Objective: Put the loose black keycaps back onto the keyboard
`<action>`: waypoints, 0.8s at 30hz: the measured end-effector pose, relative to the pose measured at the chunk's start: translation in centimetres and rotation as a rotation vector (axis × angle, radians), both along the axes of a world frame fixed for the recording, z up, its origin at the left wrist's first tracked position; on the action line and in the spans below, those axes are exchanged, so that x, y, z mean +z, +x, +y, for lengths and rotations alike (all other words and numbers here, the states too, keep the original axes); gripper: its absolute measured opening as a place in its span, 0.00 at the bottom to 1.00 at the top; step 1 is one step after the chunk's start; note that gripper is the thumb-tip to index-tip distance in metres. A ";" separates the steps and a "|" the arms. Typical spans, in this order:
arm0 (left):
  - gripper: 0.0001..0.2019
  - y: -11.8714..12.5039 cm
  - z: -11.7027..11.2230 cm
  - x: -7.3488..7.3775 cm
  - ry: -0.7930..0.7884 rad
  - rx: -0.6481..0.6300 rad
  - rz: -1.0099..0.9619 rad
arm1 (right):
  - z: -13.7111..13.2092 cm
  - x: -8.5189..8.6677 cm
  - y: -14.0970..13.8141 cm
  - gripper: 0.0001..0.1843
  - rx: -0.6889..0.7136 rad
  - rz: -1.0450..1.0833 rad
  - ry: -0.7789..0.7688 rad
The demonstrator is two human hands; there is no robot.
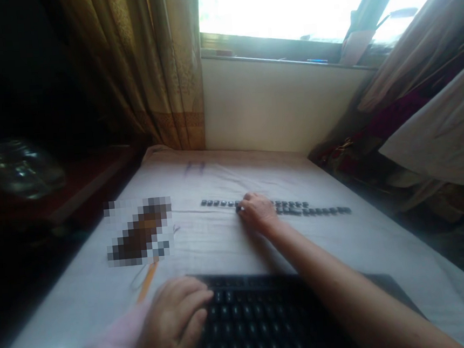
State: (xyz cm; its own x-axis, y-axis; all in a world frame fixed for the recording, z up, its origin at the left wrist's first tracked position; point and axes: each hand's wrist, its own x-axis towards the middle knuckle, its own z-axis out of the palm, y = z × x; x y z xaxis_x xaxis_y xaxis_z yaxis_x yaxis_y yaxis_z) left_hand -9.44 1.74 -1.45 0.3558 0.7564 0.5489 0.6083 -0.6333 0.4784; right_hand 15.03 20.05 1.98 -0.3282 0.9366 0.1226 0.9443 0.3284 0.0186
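Note:
Out on the white cloth, my right hand (257, 211) has its fingertips closed on a small dark keycap (238, 209). It is at a line of loose black keycaps (327, 211), arranged in two rows and partly hidden by the hand. A black keyboard (253, 324) lies close to me, with keys showing on its left and middle. Its top row looks bare to the right of the first few keys. My left hand (175, 314) lies over the keyboard's left edge, fingers stretched onto its upper left corner. My right forearm covers much of the keyboard's right side.
Left of the keycaps is a blurred-out brown item (141, 230), with an orange-handled tool (147, 281) below it. Pink cloth (116, 336) lies by my left wrist. A glass jar (22, 168) stands at far left. Curtains (165, 66) and a window (282, 7) are beyond.

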 end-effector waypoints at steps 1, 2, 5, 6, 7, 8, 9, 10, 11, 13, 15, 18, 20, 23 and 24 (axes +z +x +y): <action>0.12 0.0 0.0 0.0 -0.016 0.002 -0.011 | 0.0 0.0 0.0 0.12 -0.007 0.007 -0.002; 0.12 0.1 -0.1 0.0 -0.029 0.004 -0.019 | -0.2 0.0 0.0 0.12 -0.014 0.017 -0.003; 0.12 0.1 -0.1 0.1 -0.039 -0.005 -0.019 | -1.5 0.3 0.3 0.13 -0.030 0.053 0.004; 0.12 0.1 -0.1 0.2 -0.039 -0.009 -0.018 | -2.2 0.6 0.4 0.13 -0.033 0.083 -0.001; 0.12 0.1 -0.1 0.3 -0.042 -0.012 -0.018 | -3.2 0.8 0.6 0.12 -0.033 0.123 -0.016; 0.12 0.2 -0.2 0.3 -0.049 -0.014 -0.021 | -4.3 1.1 0.8 0.10 -0.032 0.194 -0.048; 0.12 0.2 -0.2 0.4 -0.059 -0.013 -0.025 | -5.5 1.5 1.0 0.09 -0.024 0.277 -0.109; 0.12 0.3 -0.2 0.5 -0.071 -0.009 -0.028 | -6.8 1.8 1.1 0.07 -0.005 0.355 -0.177; 0.12 0.3 -0.3 0.5 -0.081 -0.007 -0.026 | -8.0 2.2 1.2 0.07 0.026 0.427 -0.249; 0.11 0.4 -0.3 0.7 -0.085 -0.002 -0.019 | -10.4 2.8 1.2 0.06 0.065 0.514 -0.377; 0.11 0.5 -0.4 0.8 -0.082 -0.005 -0.009 | -12.3 3.0 1.0 0.06 0.108 0.542 -0.453; 0.11 0.5 -0.4 1.1 -0.066 -0.018 0.009 | -13.9 2.8 0.6 0.07 0.160 0.523 -0.487; 0.12 0.5 -0.4 1.1 -0.059 -0.023 0.021 | -14.3 2.4 0.4 0.07 0.173 0.494 -0.472; 0.12 0.4 -0.4 1.1 -0.050 -0.029 0.025 | -14.4 2.0 0.3 0.07 0.182 0.462 -0.441; 0.13 0.4 -0.4 1.1 -0.045 -0.032 0.026 | -14.4 2.0 0.2 0.07 0.190 0.451 -0.429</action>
